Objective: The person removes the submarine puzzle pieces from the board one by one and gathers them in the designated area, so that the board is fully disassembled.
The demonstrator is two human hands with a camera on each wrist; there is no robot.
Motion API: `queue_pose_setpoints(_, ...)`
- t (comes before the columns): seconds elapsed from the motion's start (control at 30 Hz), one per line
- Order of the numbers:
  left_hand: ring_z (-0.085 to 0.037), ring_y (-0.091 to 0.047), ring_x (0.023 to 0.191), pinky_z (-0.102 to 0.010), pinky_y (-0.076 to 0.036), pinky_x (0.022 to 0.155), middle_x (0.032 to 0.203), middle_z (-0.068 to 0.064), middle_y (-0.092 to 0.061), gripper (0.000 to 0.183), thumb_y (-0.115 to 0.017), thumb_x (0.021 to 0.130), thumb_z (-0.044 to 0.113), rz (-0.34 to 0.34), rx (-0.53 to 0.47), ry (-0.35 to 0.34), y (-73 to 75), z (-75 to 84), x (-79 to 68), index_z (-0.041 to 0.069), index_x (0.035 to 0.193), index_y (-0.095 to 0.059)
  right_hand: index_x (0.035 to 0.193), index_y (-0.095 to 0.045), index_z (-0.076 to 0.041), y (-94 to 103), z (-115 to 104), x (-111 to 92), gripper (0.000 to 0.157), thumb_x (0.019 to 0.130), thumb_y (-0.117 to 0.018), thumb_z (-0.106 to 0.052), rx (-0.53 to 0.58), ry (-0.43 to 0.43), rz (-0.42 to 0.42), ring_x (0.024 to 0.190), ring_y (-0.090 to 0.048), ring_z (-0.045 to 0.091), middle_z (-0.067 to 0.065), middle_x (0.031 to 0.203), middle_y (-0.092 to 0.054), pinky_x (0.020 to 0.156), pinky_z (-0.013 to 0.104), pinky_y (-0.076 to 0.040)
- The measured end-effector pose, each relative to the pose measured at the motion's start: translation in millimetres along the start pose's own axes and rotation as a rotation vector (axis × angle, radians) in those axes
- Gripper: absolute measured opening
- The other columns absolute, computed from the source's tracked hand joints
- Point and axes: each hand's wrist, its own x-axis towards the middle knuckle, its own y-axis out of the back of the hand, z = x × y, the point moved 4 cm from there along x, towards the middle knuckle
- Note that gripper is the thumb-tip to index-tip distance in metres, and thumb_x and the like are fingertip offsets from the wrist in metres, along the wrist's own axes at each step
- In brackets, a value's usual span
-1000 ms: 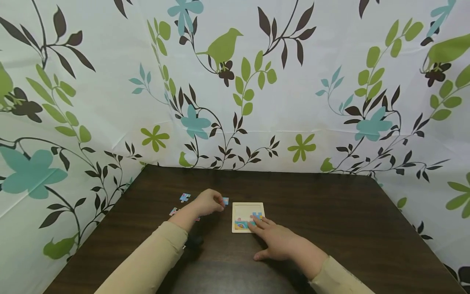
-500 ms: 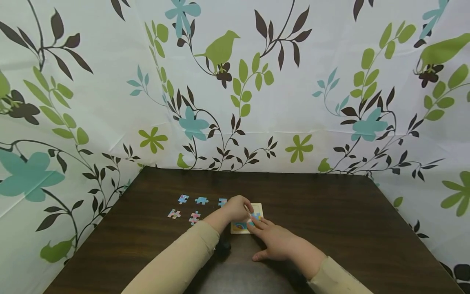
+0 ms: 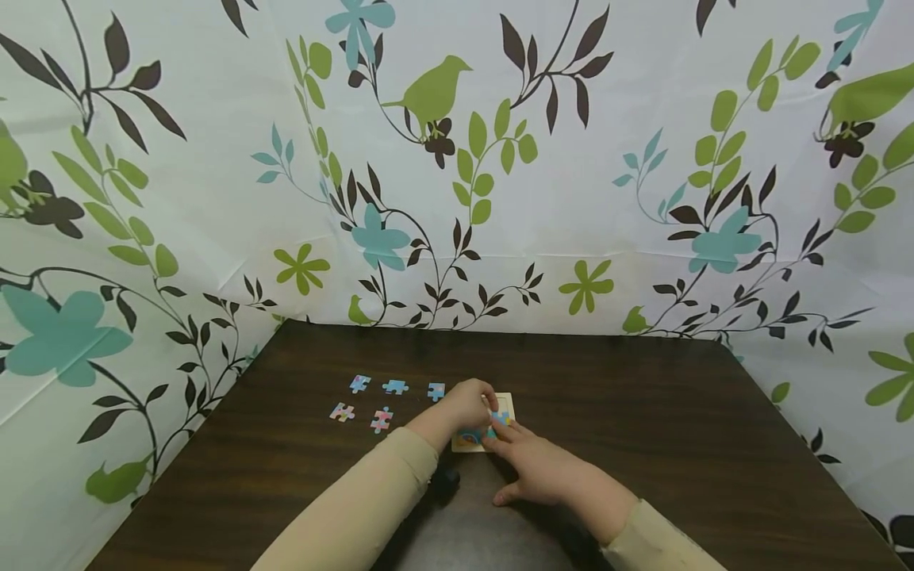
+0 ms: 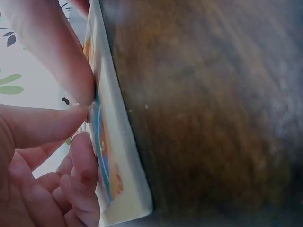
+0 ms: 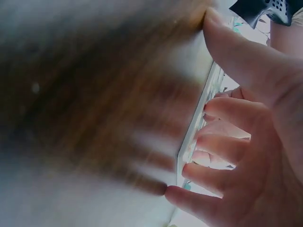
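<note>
**Left hand (image 3: 467, 404) and right hand (image 3: 541, 468) both at a part-filled puzzle tray (image 4: 130, 187)**

Far left on my head feed, a white backdrop (image 3: 214, 174) with teal flowers, green birds and dark leaves begins, running behind the whole dark brown wood-grain table (image 3: 643, 412). On the table's left part I count five loose jigsaw pieces: a pink-and-white piece (image 3: 342, 412), a light blue piece (image 3: 359, 384) touched with pink, a mostly pink piece (image 3: 382, 419), a blue piece (image 3: 395, 387), and another blue piece (image 3: 435, 391) nearest the tray. Their finer printing is too small for me to read.

Next comes the beige left sleeve (image 3: 357, 496). Its hand bends over the tray; my left wrist view shows thumb and forefinger tips together at the tray's surface, the other fingers curled. I cannot tell whether a piece sits between them.

The tray lies flat mid-table, squarish, with a pale cream rim. Inside, at its near left, I see a teal piece (image 3: 469, 438) with orange and blue arcs; farther right, a blue-and-yellow piece (image 3: 502, 416).

The right hand lies with fingers extended and spread, fingertips at the tray's near right side, thumb reaching the table. The beige right sleeve (image 3: 657, 539) follows.
</note>
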Motion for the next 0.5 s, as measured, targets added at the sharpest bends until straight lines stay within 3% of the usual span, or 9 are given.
queue_pose_setpoints(0.2, -0.013, -0.039, 0.05, -0.027, -0.033, 0.046, 0.065, -0.002, -0.05, 0.03, -0.061, 0.069, -0.013, 0.012, 0.016, 0.002, -0.2, 2.3, 0.2, 0.01, 0.087, -0.067, 0.147, -0.045, -0.004, -1.4, -0.6, -1.4, 0.081, 0.084, -0.076, -0.044, -0.025, 0.018, -0.01, 0.144, -0.024, 0.034, 0.017, 0.158, -0.026, 0.109, 0.05, -0.031)
queue_pose_setpoints(0.5, -0.016, -0.05, 0.059, -0.028, -0.04, 0.051, 0.072, -0.003, -0.057, 0.018, -0.069, 0.077, -0.004, 0.025, 0.005, 0.009, 0.2, 2.3, -4.2, 0.009, 0.089, -0.066, 0.156, -0.023, -0.005, -5.4, -2.2, -6.4, 0.101, 0.085, -0.062, -0.066, -0.072, 0.038, -0.108, 0.148, -0.007, 0.034, 0.017, 0.162, -0.008, 0.111, 0.056, -0.022)
